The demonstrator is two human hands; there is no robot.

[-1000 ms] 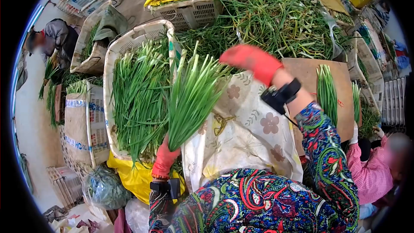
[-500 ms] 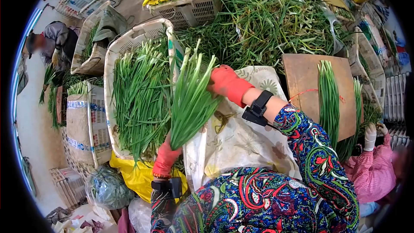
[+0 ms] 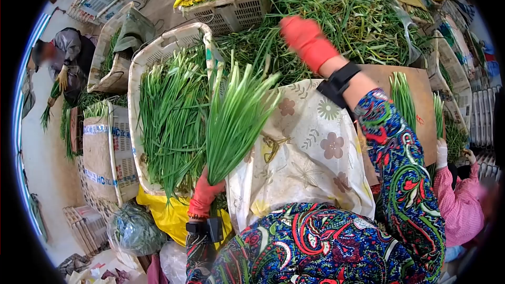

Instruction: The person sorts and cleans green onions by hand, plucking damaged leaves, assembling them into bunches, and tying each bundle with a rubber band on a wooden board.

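Observation:
My left hand [image 3: 206, 195], in a red glove, is closed round the leaf end of a bunch of Chinese chives [image 3: 235, 121]. The pale stem ends fan out upward, beside the white plastic crate [image 3: 134, 79] where more chives [image 3: 171, 121] lie. Out over the near side of a loose pile of chives [image 3: 342, 21] is my right hand [image 3: 307, 43], also red-gloved. It is smeared by motion, so its fingers are hard to make out. A flowered cloth [image 3: 302, 163] covers my lap, with some brown ties on it.
A brown board [image 3: 379, 81] at the right bears a chive bundle [image 3: 404, 100]. Beyond it a co-worker in a pink checked sleeve [image 3: 455, 194] handles greens. Another person [image 3: 71, 47] holds a bunch at the far left. A yellow bag [image 3: 168, 213] lies below the crate.
My right hand has left the bunch and moved up and right to the pile. The stem ends have spread wider, while my left hand keeps its hold.

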